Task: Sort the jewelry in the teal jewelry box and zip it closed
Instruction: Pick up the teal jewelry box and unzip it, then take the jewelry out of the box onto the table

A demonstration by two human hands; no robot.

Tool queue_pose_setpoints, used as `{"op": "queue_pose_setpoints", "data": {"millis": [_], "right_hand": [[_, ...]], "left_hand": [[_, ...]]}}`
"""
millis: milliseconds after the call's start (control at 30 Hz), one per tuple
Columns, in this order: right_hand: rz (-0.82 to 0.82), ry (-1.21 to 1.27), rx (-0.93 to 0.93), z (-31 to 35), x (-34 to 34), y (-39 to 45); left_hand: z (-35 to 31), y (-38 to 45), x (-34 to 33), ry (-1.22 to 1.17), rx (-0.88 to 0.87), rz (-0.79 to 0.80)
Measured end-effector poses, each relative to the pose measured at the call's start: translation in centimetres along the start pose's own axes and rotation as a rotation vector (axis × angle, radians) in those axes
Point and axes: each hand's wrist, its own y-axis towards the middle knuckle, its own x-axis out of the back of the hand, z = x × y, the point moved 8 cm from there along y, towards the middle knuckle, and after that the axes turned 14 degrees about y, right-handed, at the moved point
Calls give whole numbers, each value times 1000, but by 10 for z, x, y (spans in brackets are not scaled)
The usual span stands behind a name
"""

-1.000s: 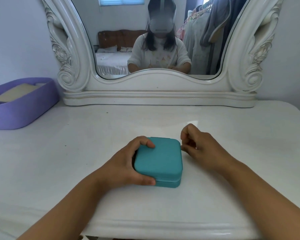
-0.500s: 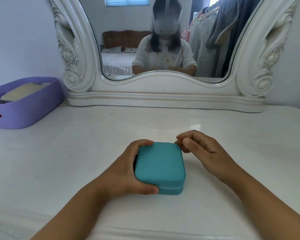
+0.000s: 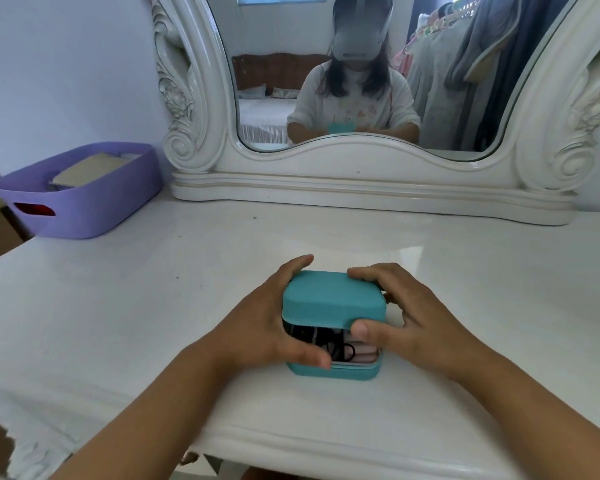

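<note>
A small teal jewelry box (image 3: 333, 299) rests on the white dressing table (image 3: 153, 323), its lid raised partway at the front. Through the gap I see dark cords and pale pink rolls (image 3: 361, 355) inside. My left hand (image 3: 260, 327) grips the box's left side, thumb on the base's front rim. My right hand (image 3: 406, 317) holds the lid, fingers on its top right corner and thumb under its front edge. Most of the box's inside is hidden by the lid.
A purple plastic basket (image 3: 84, 209) with a flat beige item stands at the back left. A large ornate white mirror (image 3: 361, 174) runs along the back of the table. The table's front edge lies just under my forearms.
The box was shut with my right hand at its far right corner. Now my right hand has taken hold of the lid and lifted its front, showing the contents. My view moved closer.
</note>
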Motion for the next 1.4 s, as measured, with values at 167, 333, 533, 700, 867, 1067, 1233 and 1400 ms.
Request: {"op": "queue_pose_setpoints", "data": {"millis": [167,333,533,700,867,1067,1233,1400], "right_hand": [[-187,87,25,6,14,19],[-338,83,-100,-3,26,38],[-355,142,-256,-29,24,48],[-366,105,-314,-44,25,46],[-415,27,-345,-47,28,48],[-401,13,-339,-40,20,45],[-327,15,-280,-25,-8,53],[-295,64,-286,-19,-28,60]], "left_hand": [[-1,-2,-9,-133,-49,83],[-6,-3,-5,-81,-94,31],[-11,2,-2,-58,-131,8],[-4,7,-4,-5,-77,21],[-1,9,-6,20,-29,42],[2,2,0,-13,-82,86],[22,-16,22,-72,-69,133],[28,-26,34,-83,-60,122]]}}
